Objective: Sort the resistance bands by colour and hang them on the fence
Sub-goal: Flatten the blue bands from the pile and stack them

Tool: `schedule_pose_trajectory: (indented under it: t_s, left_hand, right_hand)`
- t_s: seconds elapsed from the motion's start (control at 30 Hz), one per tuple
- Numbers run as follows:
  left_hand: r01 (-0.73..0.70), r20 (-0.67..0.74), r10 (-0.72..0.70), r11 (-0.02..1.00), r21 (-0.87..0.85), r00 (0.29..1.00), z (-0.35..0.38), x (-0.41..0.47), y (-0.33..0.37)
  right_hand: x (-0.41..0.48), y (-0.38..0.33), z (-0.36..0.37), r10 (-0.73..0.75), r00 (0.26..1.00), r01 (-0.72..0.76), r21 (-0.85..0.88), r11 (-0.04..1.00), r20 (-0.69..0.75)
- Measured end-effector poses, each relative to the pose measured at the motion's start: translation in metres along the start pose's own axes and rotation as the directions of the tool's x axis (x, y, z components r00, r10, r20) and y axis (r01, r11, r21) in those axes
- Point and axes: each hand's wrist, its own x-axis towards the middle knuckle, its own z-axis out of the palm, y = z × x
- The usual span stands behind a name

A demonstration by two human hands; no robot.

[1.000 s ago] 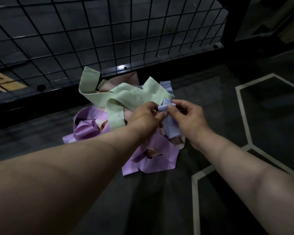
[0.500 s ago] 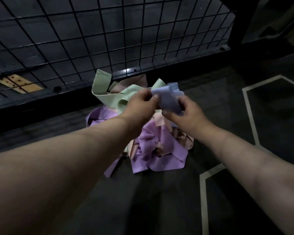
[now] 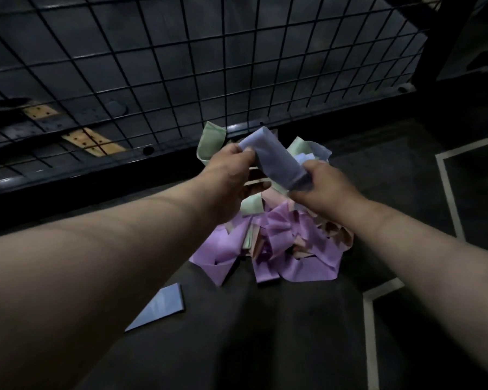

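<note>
While the left hand [image 3: 228, 175] pinched its upper end, the right hand [image 3: 323, 190] gripped the lower end of a blue resistance band [image 3: 276, 159], folded, above the mixed pile [image 3: 282, 243].

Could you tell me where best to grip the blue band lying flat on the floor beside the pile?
Probably pinch the blue band at its exposed short end nearest the pile, coming from above: it lies flat, so only an edge lifts, and its other end runs behind the left forearm.
</note>
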Motion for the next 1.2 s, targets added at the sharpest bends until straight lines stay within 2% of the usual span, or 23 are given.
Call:
schedule_pose_trajectory:
  t_s: [0.1, 0.23, 0.3, 0.37, 0.47, 0.6, 0.7, 0.77, 0.87, 0.97, 1.07, 1.2]
  left_hand:
    - [0.008, -0.104, -0.019, 0.995, -0.101, 0.994, -0.009, -0.001, 0.004]
    - [0.008, -0.284, -0.048, 0.99, -0.142, 0.958, -0.028, -0.004, 0.011]
    - [0.01, -0.306, -0.056, 0.989, -0.151, 0.951, -0.038, -0.008, 0.014]
    - [0.053, -0.267, -0.09, 0.988, -0.142, 0.959, -0.044, -0.013, 0.013]
    - [0.163, -0.176, -0.178, 0.982, -0.093, 0.968, -0.047, -0.018, 0.006]
    - [0.272, 0.017, -0.272, 0.959, -0.081, 0.962, -0.047, -0.026, -0.002]
    - [0.188, 0.1, -0.199, 0.976, 0.11, 0.975, -0.04, -0.032, -0.006]
    - [0.105, 0.014, -0.112, 0.968, 0.227, 0.994, -0.035, -0.031, -0.008]
    - [0.005, -0.097, 0.031, 0.937, 0.35, 0.995, -0.034, -0.028, -0.009]
    - [-0.071, -0.092, 0.111, 0.93, 0.361, 0.99, -0.037, -0.026, -0.01]
    - [-0.119, -0.112, 0.162, 0.942, 0.315, 0.98, -0.045, -0.025, -0.005]
    - [-0.119, -0.085, 0.15, 0.948, 0.294, 0.985, -0.056, -0.025, 0.008]
  right_hand:
    - [0.001, -0.002, -0.002, -0.034, 0.999, 0.032, -0.155, 0.987, -0.014]
    - [-0.002, -0.004, -0.003, -0.087, 0.996, 0.088, 0.037, 0.995, -0.029]
    - [-0.004, -0.005, -0.007, -0.137, 0.99, 0.141, 0.104, 0.985, -0.041]
    - [-0.005, -0.012, -0.011, -0.216, 0.976, 0.211, 0.247, 0.946, -0.008]
    - [-0.01, -0.029, -0.015, -0.253, 0.967, 0.229, 0.412, 0.882, 0.002]
    - [-0.014, -0.042, -0.01, -0.344, 0.939, 0.32, 0.396, 0.86, -0.013]
    - [-0.016, -0.043, -0.008, -0.433, 0.901, 0.392, 0.375, 0.84, 0.026]
    - [-0.017, -0.042, -0.006, -0.451, 0.891, 0.404, 0.375, 0.834, 0.044]
    - [-0.017, -0.039, -0.005, -0.413, 0.905, 0.337, 0.417, 0.844, 0.104]
    - [-0.011, -0.032, -0.006, -0.317, 0.928, 0.214, 0.415, 0.884, 0.197]
    - [-0.002, -0.019, -0.007, -0.255, 0.946, 0.203, 0.251, 0.946, 0.198]
    - [-0.001, -0.007, -0.007, -0.194, 0.95, 0.172, 0.106, 0.979, 0.243]
